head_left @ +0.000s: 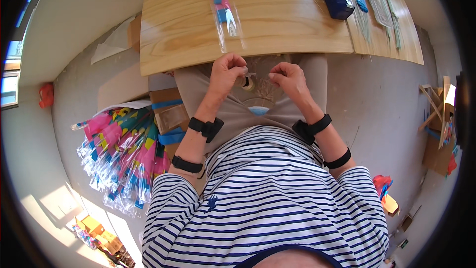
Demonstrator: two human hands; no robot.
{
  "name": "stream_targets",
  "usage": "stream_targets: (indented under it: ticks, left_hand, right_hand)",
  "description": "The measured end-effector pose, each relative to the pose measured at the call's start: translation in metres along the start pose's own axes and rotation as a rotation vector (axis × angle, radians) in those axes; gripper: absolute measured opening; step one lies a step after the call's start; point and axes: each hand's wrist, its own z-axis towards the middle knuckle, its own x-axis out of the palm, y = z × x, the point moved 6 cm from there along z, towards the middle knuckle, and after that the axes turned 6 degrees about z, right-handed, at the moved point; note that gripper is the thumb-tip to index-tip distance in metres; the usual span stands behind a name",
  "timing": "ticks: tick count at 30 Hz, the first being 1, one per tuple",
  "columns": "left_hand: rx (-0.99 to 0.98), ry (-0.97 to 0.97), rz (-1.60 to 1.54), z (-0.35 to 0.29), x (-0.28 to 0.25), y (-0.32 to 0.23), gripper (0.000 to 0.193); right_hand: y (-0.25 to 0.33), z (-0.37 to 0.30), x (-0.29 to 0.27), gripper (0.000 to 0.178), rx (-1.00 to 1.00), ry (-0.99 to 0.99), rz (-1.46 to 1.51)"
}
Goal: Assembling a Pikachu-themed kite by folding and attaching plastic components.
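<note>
Fine pinching, up close

The worktop (287, 32) spread before me, a clear-sleeved pink strip (223, 7) near its edge. My left hand (227, 73) was pinched nearly closed, seemingly on a clear sliver (252, 75), beside a pale roll (251, 86); my right hand (291, 80) was curled, its hold I couldn't tell. A light, steady pinch probably served best. I could read no lettering or brand
</note>
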Motion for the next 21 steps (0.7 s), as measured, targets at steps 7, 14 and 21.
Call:
stream_targets:
  ticks: [7,14,21]
  left_hand:
    - [-0.114,-0.069,-0.165,0.002,0.003,0.005,0.013]
    - [-0.182,-0.05,-0.233,0.0,0.014,0.011,0.012]
    - [-0.106,-0.138,-0.114,-0.001,-0.013,0.016,0.013]
  right_hand:
    - [0.003,-0.005,0.026,0.014,0.071,0.122,0.105]
    - [0.015,0.009,0.041,0.012,0.067,0.113,0.175]
    - [-0.013,0.025,0.039,0.01,0.123,0.309,0.389]
